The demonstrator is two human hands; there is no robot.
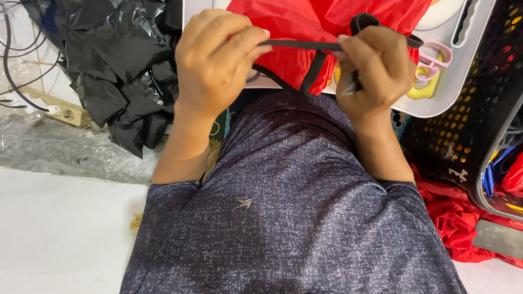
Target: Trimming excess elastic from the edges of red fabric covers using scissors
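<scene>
My left hand (215, 60) pinches one end of a black strap (297, 43) between thumb and fingers. My right hand (376, 68) grips the strap's other side, where it loops above the knuckles, so the strap runs taut between both hands. A second length of the strap hangs down in a V below them. Behind the hands lies red fabric (305, 22) on a white table (436, 103). A thin metal object shows under my right palm; what it is I cannot tell.
Pink and yellow scissors (430, 71) rest on the white table at the right. A black perforated basket (479, 125) holds coloured cloth. More red fabric (455, 223) lies at the lower right. Black plastic bags (125, 65) and a power strip (62, 111) sit at the left.
</scene>
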